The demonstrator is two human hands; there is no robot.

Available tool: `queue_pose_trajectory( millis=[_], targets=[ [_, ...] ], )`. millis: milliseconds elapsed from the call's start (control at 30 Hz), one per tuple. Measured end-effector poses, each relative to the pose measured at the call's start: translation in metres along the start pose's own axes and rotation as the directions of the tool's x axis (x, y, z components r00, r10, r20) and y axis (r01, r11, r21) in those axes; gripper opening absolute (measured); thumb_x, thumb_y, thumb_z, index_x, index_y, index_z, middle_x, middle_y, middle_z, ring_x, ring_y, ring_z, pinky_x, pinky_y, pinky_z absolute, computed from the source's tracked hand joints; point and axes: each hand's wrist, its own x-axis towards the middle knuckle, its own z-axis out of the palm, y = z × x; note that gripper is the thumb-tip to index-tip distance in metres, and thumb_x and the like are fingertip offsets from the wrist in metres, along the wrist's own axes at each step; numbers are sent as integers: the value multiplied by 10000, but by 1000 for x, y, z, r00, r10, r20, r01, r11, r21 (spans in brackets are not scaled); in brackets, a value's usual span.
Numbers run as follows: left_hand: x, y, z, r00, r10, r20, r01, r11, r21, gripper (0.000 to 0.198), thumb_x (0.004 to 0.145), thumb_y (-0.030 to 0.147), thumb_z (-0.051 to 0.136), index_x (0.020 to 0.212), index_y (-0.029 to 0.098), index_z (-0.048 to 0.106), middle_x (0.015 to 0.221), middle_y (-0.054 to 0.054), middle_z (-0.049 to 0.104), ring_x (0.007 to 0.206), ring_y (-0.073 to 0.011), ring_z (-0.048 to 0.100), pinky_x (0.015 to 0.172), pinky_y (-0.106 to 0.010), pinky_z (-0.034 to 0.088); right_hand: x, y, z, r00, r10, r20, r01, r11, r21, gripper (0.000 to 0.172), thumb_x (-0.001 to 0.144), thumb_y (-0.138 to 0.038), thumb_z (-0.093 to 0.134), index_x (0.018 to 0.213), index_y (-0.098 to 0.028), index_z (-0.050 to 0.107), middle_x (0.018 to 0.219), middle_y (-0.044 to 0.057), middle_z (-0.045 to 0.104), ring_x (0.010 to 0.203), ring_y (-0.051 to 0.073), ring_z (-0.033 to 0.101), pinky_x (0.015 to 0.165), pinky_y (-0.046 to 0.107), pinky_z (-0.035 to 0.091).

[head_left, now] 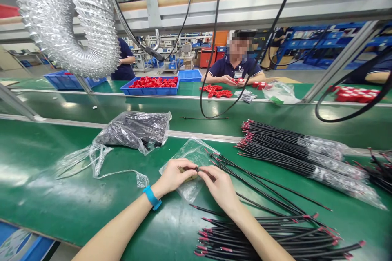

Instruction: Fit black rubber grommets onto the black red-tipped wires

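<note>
Black cable end (200,169) pinched between both hands' fingertips (196,170).

Black wire (245,179) held at one end over a clear bag (191,159).
The wire is thin and black; its near end sits pinched between the fingertips of both hands, and it runs right and away across the green belt. The bag lies flat and crumpled beneath, small dark parts inside; what they are cannot be told.
</note>
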Motion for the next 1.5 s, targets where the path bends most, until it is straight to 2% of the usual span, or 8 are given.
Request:
queue_pose_trajectory(
  millis=[133, 300, 567, 733, 833, 1167, 1367, 1500],
  targets=[
    [1, -4, 1, 997, -74, 11, 74, 996, -57, 232, 775, 372, 728, 893, 175, 756, 880, -74, 716, 804, -191, 638, 730, -268, 492, -3, 2, -1, 999, -31, 11, 31, 999, -34, 266, 967, -331, 485, 876, -197, 696, 800, 54, 657, 741, 184, 625, 693, 289, 497],
    [-2, 0, 5, 997, -11, 71, 17, 996, -87, 188, 800, 341, 711, 883, 179, 755, 834, -65, 700, 787, -176, 621, 740, -271, 476, -6, 0, -4, 994, -16, 104, 27, 994, -107, 339, 989, -302, 416, 773, -198, 655, 717, 32, 594, 660, 165, 569, 641, 274, 454],
    [-3, 6, 5, 995, 45, 90, -35, 993, -111, 193, 811, 357, 705, 876, 184, 761, 830, -73, 695, 785, -179, 623, 759, -290, 490, -3, 0, -6, 986, 39, 160, -45, 998, 32, 375, 972, -358, 443, 712, -181, 647, 664, 16, 602, 628, 156, 556, 581, 248, 447],
    [-2, -1, 7, 982, -143, 120, 177, 914, -364, 523, 684, 329, 821, 1157, 178, 656, 990, -88, 695, 869, -194, 658, 824, -309, 521, -5, -2, -5, 995, -90, 37, 93, 991, -94, 311, 986, -308, 442, 836, -186, 687, 718, 34, 616, 638, 149, 558, 606, 257, 440],
    [-2, -2, 8, 953, -254, 164, 301, 859, -415, 475, 695, 374, 807, 1075, 127, 668, 862, -83, 699, 750, -183, 667, 763, -315, 536, -7, -1, -5, 980, -199, 14, 197, 959, -206, 271, 992, -274, 439, 914, -186, 683, 756, 44, 621, 658, 151, 566, 621, 262, 427],
    [-3, 1, 8, 995, -44, 95, 68, 962, -265, 246, 736, 317, 777, 926, 162, 751, 885, -69, 658, 823, -173, 620, 769, -271, 508, -7, -1, -3, 987, -143, 68, 155, 963, -220, 371, 1013, -291, 386, 755, -193, 634, 658, 21, 544, 593, 141, 525, 581, 251, 397],
    [0, 3, 7, 996, -2, 93, 22, 975, -222, 383, 737, 347, 779, 1067, 163, 715, 976, -86, 675, 850, -181, 642, 812, -288, 526, -4, 4, -5, 984, -176, 27, 177, 957, -230, 309, 1003, -306, 425, 870, -198, 682, 735, 32, 630, 639, 143, 592, 623, 246, 452],
    [10, -5, -27, 995, 71, -64, -56, 976, 210, 319, 840, 342, 677, 1118, 185, 673, 982, -70, 680, 892, -179, 629, 858, -293, 496, 5, 17, -21, 938, -334, -97, 240, 822, -516, 248, 986, -278, 465, 968, -172, 689, 872, 56, 685, 780, 170, 641, 728, 267, 465]
  ],
)
